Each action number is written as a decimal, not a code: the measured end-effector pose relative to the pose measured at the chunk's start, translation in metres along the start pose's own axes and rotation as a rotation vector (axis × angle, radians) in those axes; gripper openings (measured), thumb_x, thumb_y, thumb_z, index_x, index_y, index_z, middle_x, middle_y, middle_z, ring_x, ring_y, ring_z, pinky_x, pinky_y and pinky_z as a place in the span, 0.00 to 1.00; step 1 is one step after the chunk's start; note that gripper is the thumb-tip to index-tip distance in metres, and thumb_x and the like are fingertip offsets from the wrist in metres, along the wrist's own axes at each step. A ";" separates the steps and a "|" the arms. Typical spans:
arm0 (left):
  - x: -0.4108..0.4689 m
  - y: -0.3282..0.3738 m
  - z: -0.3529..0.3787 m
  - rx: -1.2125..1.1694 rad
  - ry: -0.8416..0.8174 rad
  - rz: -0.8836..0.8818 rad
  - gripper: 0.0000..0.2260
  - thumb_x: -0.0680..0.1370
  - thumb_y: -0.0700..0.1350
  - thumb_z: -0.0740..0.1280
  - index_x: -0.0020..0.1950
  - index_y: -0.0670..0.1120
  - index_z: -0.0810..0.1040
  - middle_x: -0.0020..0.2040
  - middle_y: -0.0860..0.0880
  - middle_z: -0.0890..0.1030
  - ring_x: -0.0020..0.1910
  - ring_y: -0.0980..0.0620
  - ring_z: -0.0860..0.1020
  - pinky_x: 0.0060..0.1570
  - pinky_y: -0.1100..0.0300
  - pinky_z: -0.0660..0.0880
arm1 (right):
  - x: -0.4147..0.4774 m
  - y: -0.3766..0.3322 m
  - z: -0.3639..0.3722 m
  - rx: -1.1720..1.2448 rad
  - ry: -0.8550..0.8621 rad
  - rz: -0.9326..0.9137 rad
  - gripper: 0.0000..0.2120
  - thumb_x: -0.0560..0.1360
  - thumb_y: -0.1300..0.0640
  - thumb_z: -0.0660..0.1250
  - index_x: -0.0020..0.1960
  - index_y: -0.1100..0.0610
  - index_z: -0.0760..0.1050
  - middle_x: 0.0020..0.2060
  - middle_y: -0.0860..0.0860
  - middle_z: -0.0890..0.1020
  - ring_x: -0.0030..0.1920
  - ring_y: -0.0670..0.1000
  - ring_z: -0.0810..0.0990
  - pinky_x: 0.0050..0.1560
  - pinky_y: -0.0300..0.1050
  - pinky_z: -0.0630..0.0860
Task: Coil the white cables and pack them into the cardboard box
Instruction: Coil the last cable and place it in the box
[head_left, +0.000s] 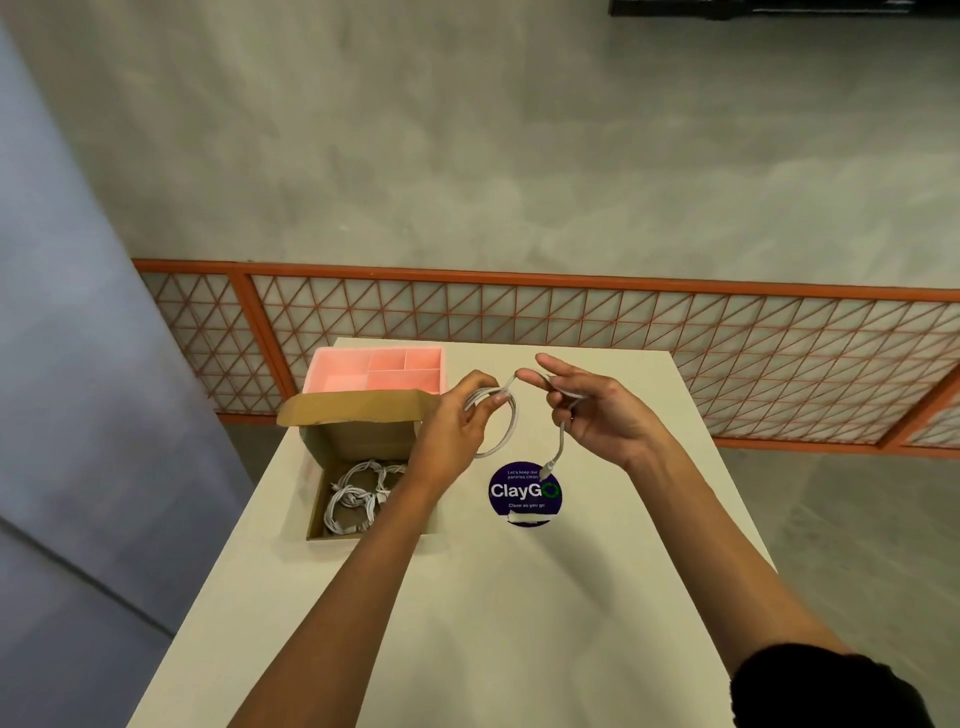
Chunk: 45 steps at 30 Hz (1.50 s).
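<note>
A white cable (511, 423) hangs in a round coil above the table, pinched by my left hand (457, 428) at the coil's top. My right hand (592, 410) holds the cable's free stretch just to the right; its end with a plug (551, 464) dangles down over a round sticker. The open cardboard box (363, 441) stands on the table to the left of my left hand, flap up, with several coiled white cables (358, 496) inside. My left forearm crosses the box's right side.
A pink divided tray (340, 376) sits behind the box at the table's far edge. A dark blue round "ClayGo" sticker (524, 493) lies mid-table. An orange lattice railing (571, 322) runs beyond the table; the table's left edge is close to the box.
</note>
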<state>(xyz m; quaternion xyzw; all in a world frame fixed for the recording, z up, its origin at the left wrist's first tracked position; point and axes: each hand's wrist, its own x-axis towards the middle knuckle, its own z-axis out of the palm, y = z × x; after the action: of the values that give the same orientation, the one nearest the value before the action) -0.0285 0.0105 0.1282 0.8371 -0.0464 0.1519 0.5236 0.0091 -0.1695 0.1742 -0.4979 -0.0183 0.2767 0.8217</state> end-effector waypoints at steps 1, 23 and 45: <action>0.000 -0.001 0.001 0.020 0.017 0.014 0.08 0.79 0.51 0.64 0.49 0.46 0.75 0.37 0.46 0.79 0.33 0.50 0.74 0.34 0.58 0.69 | 0.000 0.001 0.000 0.013 0.012 0.006 0.13 0.76 0.68 0.57 0.55 0.58 0.77 0.50 0.55 0.84 0.30 0.43 0.71 0.30 0.33 0.68; -0.002 -0.004 0.005 -0.086 0.041 0.010 0.09 0.80 0.47 0.62 0.50 0.46 0.79 0.44 0.54 0.82 0.45 0.56 0.79 0.45 0.62 0.73 | 0.025 0.025 -0.017 -0.315 0.451 -0.334 0.10 0.75 0.64 0.67 0.52 0.69 0.79 0.37 0.56 0.81 0.32 0.46 0.80 0.42 0.35 0.81; 0.001 -0.009 -0.001 -0.052 0.085 0.022 0.07 0.80 0.43 0.63 0.48 0.45 0.81 0.41 0.57 0.82 0.41 0.64 0.78 0.42 0.70 0.72 | 0.013 0.038 0.016 -0.465 0.036 0.088 0.14 0.81 0.51 0.57 0.55 0.55 0.78 0.42 0.47 0.82 0.46 0.47 0.75 0.52 0.44 0.67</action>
<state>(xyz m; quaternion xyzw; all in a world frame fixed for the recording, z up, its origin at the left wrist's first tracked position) -0.0258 0.0156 0.1212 0.8153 -0.0372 0.1918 0.5451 -0.0010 -0.1368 0.1474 -0.6790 -0.0449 0.2916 0.6723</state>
